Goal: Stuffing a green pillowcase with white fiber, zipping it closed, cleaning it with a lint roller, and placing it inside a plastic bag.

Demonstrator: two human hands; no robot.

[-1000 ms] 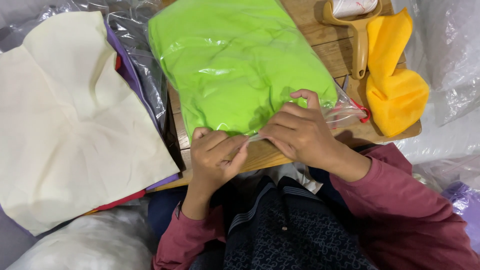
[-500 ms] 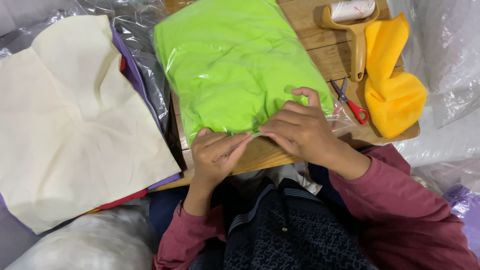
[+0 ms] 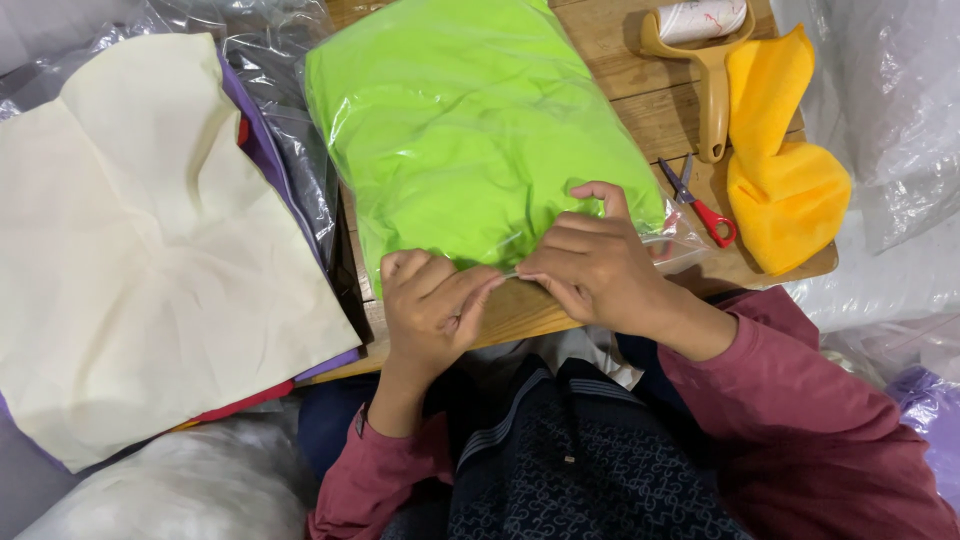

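Bagged green cloth point(image 3: 470, 130) on counter point(image 3: 620, 45), long axis running away from body | left hand point(image 3: 432, 305), right hand point(image 3: 595, 270) pinch near bag edge, fingers closed | hands nearly touching.

Both my forearms reach forward from chest, sleeves dark red, pulled down to wrists. My left hand point(image 3: 432, 305) palm-down, knuckles up, fingers curled inward, thumb and index tip pinched together, pointing right. My right hand point(image 3: 598, 268) also palm-down, wrist bent inward, fingers point(image 3: 560, 245) bunched and pressed flat, index raised in arch at far side, thumb tucked under. Fingertips of both hands meet, nearly touching at centre. Right elbow out wide, left elbow tucked close.
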